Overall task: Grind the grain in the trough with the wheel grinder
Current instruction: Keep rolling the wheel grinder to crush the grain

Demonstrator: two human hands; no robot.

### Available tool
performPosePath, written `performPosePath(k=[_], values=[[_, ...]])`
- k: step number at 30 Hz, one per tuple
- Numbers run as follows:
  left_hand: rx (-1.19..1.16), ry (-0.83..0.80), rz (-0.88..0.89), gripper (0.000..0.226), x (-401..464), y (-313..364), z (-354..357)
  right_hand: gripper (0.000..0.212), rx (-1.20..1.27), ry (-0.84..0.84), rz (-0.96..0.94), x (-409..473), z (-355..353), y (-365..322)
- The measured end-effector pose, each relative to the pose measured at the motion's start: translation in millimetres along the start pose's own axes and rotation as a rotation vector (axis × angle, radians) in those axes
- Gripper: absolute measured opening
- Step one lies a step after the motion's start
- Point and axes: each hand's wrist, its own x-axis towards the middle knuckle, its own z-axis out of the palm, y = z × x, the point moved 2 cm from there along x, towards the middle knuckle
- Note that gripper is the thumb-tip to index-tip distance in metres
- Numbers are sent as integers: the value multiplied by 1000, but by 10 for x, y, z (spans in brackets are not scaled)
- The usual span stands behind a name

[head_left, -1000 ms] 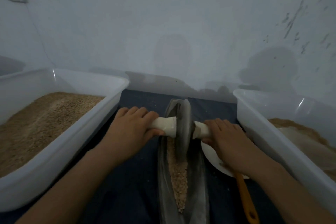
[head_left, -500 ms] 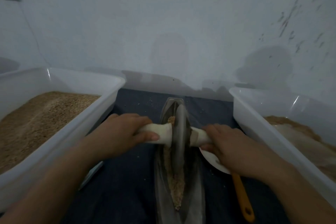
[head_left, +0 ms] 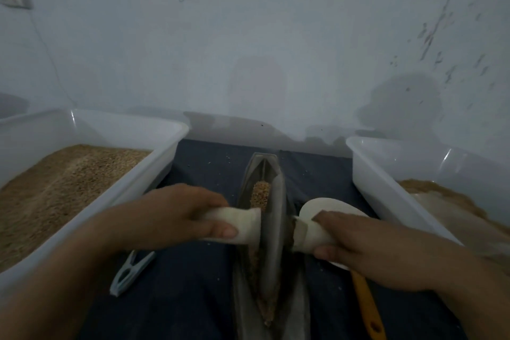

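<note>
A narrow grey metal trough (head_left: 249, 174) lies lengthwise on the dark cloth in the middle. Brown grain (head_left: 260, 196) shows in it beyond the wheel, and finer ground grain (head_left: 267, 312) lies on the near side. The wheel grinder (head_left: 273, 232), a thin metal disc on a white axle, stands upright in the trough near its middle. My left hand (head_left: 171, 215) grips the left white handle. My right hand (head_left: 367, 248) grips the right white handle.
A white tub (head_left: 154, 171) of brown grain stands on the left, another white tub (head_left: 372, 182) with ground meal on the right. A white scoop (head_left: 328, 205) with an orange handle lies under my right hand. A pale clip (head_left: 129, 273) lies left of the trough. The wall is close behind.
The wheel has rolled toward me along the trough, from its far end to the middle. Grain at the far end is now uncovered, and the clip has come into view.
</note>
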Motion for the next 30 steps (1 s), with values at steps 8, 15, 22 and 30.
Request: performPosePath(k=[8,15,22,30], values=[[-11,25,-95,51,74,-33,51,21,-137,160,37,147,70,60],[442,554,-137,49,343,-108,315,39,-343,613,114,595,291,251],[74,185,-30,60,145,-66,67,30,-191,220,60,262,119,121],[-89,-99,-3,51,-32,17,-13,29,-36,19,15,-13,10,12]])
